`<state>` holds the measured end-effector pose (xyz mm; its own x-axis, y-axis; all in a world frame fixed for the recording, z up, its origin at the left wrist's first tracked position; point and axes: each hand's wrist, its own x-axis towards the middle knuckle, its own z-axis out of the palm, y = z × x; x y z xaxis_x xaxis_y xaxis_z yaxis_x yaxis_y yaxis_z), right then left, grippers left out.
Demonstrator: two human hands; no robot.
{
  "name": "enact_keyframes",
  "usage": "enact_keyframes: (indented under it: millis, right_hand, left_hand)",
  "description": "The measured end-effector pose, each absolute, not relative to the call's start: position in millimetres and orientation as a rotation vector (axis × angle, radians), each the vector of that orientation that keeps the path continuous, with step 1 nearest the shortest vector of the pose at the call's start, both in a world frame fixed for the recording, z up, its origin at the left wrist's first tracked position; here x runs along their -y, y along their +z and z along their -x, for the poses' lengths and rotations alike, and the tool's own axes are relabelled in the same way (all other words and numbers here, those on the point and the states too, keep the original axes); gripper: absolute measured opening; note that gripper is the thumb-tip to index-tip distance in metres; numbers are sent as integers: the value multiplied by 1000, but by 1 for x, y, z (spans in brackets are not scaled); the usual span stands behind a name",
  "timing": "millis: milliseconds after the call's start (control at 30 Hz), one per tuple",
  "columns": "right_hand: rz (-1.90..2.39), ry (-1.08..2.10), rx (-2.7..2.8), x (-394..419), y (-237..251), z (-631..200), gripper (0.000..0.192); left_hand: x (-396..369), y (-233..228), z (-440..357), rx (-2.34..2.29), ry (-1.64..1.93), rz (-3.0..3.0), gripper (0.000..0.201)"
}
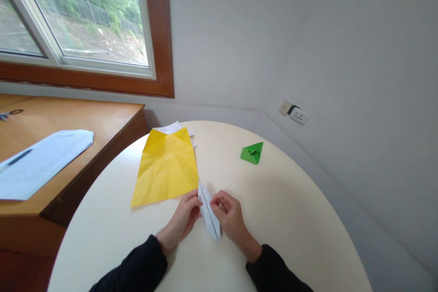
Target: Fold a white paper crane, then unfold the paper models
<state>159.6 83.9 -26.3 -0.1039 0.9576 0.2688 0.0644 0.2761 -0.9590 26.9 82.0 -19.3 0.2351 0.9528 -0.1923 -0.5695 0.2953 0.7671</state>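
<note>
Between my hands is a narrow piece of folded white paper (pixel 208 213), pointed at both ends, with a dark crease line running down its length. My left hand (pixel 185 216) grips its left edge, thumb on top and fingers partly hidden beneath. On the other side, my right hand (pixel 228 212) is closed in a pinch at the paper's right edge. Just beyond my left hand lies a creased yellow sheet (pixel 166 166), its lower right corner close to the white paper's top tip. A small folded green paper piece (pixel 252 153) rests farther off to the right.
White paper (pixel 171 128) shows under the yellow sheet's far edge. All this is on a round cream table (pixel 290 237). Left of it stands a wooden desk (pixel 112 116) with papers (pixel 65 150), a pen (pixel 19 157) and scissors (pixel 10 114). Wall sockets (pixel 299 115) sit behind.
</note>
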Motion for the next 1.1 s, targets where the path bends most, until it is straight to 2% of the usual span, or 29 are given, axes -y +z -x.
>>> enact_keyframes:
  millis: [233, 700, 867, 1100]
  right_hand:
    - [1018, 1169, 1247, -86, -22, -159, 8]
    - [957, 1394, 1017, -97, -37, -161, 23]
    - [894, 1523, 941, -98, -36, -161, 34]
    - [966, 1505, 975, -99, -38, -162, 31]
  left_hand:
    - [-82, -22, -28, -755, 1168, -595, 7]
    - [-82, -27, -29, -798, 1202, -726, 33]
    - [-83, -33, -30, -914, 1180, -1001, 32]
    - [-83, -32, -29, -993, 1228, -1099, 31]
